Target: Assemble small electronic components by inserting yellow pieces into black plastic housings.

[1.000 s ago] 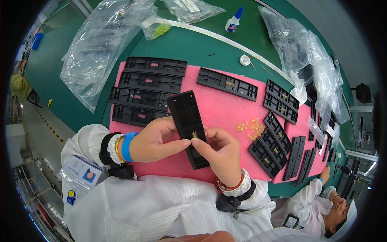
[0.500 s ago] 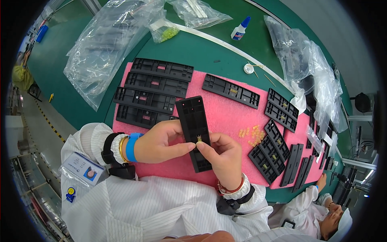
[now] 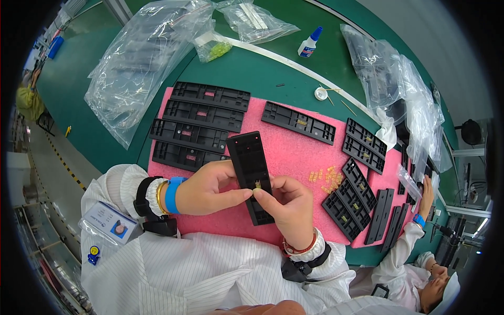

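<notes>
Largest of all, the green worktop (image 3: 236, 68), carrying a pink mat (image 3: 294, 157), soft and rough in look. On the left part of the mat, four black panels (image 3: 226, 121), lying one behind another. In front of these and more to the middle, raised above the near part of the mat, the held black panel (image 3: 247, 157), standing steeply with the far end leaning to left and the hollow, ribbed side turned toward the wearer. Seemingly of moulded plastic: probably light for such a length, stiff against bending, a little slippery on the smooth faces, with thin inner ribs perhaps easy to crack. Best to take by the two long side walls, spreading the pressure, with thumbs away from the weaker inside. Next in size, the left grip (image 3: 207, 190), closed on the left wall, and the right grip (image 3: 291, 207), closed on the right wall, with both thumbs in front, nearly meeting. Just above these thumbs, inside the panel, a small yellow fitting (image 3: 258, 185), likely delicate; better to press gently and only at the edges. To the right on the mat, loose yellow pieces (image 3: 332, 177), surely very light, easy to scatter, better to pinch singly by the sides.
</notes>
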A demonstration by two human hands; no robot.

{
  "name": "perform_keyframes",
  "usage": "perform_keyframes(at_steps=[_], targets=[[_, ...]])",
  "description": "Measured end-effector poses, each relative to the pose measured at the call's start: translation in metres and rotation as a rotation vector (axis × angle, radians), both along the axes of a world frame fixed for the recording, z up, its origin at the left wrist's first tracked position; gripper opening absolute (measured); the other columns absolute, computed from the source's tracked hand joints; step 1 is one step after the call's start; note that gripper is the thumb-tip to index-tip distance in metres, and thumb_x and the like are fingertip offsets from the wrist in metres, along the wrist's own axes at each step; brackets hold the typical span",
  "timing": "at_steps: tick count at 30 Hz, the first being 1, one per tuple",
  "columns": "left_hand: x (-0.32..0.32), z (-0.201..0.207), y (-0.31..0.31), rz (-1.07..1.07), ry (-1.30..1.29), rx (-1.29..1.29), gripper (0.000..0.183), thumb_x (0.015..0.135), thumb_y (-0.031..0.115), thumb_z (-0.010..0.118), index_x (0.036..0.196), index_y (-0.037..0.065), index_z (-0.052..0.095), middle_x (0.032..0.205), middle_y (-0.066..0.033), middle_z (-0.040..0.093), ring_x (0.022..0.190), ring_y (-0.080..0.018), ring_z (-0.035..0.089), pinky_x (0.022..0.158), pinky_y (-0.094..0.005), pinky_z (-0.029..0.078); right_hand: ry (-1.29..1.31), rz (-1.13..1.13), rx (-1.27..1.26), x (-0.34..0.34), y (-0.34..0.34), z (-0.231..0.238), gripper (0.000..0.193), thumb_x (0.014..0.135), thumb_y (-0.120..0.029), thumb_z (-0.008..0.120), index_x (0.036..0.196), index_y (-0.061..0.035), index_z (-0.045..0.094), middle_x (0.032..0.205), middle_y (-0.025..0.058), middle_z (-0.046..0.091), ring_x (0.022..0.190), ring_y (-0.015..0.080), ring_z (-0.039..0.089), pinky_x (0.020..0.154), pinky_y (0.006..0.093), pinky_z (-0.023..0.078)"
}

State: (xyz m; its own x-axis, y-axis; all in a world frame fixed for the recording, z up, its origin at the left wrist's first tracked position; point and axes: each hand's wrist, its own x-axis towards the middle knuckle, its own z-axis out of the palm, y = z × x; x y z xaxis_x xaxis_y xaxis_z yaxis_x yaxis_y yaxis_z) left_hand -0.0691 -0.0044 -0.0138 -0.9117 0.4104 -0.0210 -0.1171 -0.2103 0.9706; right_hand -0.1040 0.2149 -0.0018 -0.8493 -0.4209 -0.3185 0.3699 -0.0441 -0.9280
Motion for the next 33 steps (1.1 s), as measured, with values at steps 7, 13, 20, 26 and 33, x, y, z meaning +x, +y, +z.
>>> perform_keyframes(at_steps=[7, 13, 20, 26, 33], targets=[[0.0, -0.002, 0.001, 0.014, -0.012, 0.045, 0.036, 0.103, 0.003, 0.063, 0.139, -0.002, 0.059, 0.138, -0.013, 0.066, 0.13, -0.0215, 0.062, 0.113, -0.0393, 0.047, -0.015, -0.006, -0.016, 0.001, -0.002, 0.002, 0.017, 0.092, -0.007, 0.083, 0.103, 0.0012, 0.073, 0.091, -0.0007, 0.073, 0.075, 0.003, 0.063, 0.064, 0.0197, 0.05], [0.003, 0.002, 0.001, 0.024, 0.003, 0.058, 0.035, 0.102, 0.003, 0.064, 0.137, -0.002, 0.062, 0.137, -0.0114, 0.067, 0.128, -0.019, 0.062, 0.112, -0.038, 0.047, -0.033, 0.03, -0.064, 0.0, -0.001, 0.002, 0.014, 0.096, -0.006, 0.078, 0.106, 0.0023, 0.073, 0.092, 0.0006, 0.074, 0.078, 0.0042, 0.065, 0.067, 0.021, 0.051], [0.002, 0.006, 0.002, 0.059, 0.05, -0.025, 0.035, 0.103, 0.007, 0.067, 0.136, -0.003, 0.063, 0.125, -0.0075, 0.07, 0.114, -0.0131, 0.065, 0.102, -0.0319, 0.053, -0.057, 0.019, -0.183, 0.002, 0.002, -0.001, 0.015, 0.101, -0.007, 0.073, 0.112, 0.0023, 0.072, 0.101, 0.0017, 0.075, 0.089, 0.0059, 0.067, 0.08, 0.0219, 0.053], [0.001, 0.003, 0.003, 0.044, 0.055, -0.023, 0.039, 0.103, 0.007, 0.066, 0.141, -0.003, 0.06, 0.125, -0.0073, 0.07, 0.113, -0.0117, 0.066, 0.099, -0.0301, 0.053, -0.048, 0.011, -0.259, 0.001, 0.003, 0.0, 0.02, 0.103, -0.008, 0.071, 0.119, 0.004, 0.071, 0.109, 0.0044, 0.075, 0.095, 0.0078, 0.068, 0.086, 0.0238, 0.053], [-0.001, 0.01, 0.003, 0.033, 0.049, -0.015, 0.042, 0.103, 0.005, 0.065, 0.144, -0.004, 0.057, 0.125, -0.0084, 0.07, 0.112, -0.0119, 0.066, 0.099, -0.0298, 0.053, -0.032, 0.007, -0.27, 0.0, 0.002, 0.001, 0.021, 0.104, -0.009, 0.069, 0.12, 0.0041, 0.07, 0.111, 0.0049, 0.075, 0.097, 0.0085, 0.068, 0.088, 0.0246, 0.054]])
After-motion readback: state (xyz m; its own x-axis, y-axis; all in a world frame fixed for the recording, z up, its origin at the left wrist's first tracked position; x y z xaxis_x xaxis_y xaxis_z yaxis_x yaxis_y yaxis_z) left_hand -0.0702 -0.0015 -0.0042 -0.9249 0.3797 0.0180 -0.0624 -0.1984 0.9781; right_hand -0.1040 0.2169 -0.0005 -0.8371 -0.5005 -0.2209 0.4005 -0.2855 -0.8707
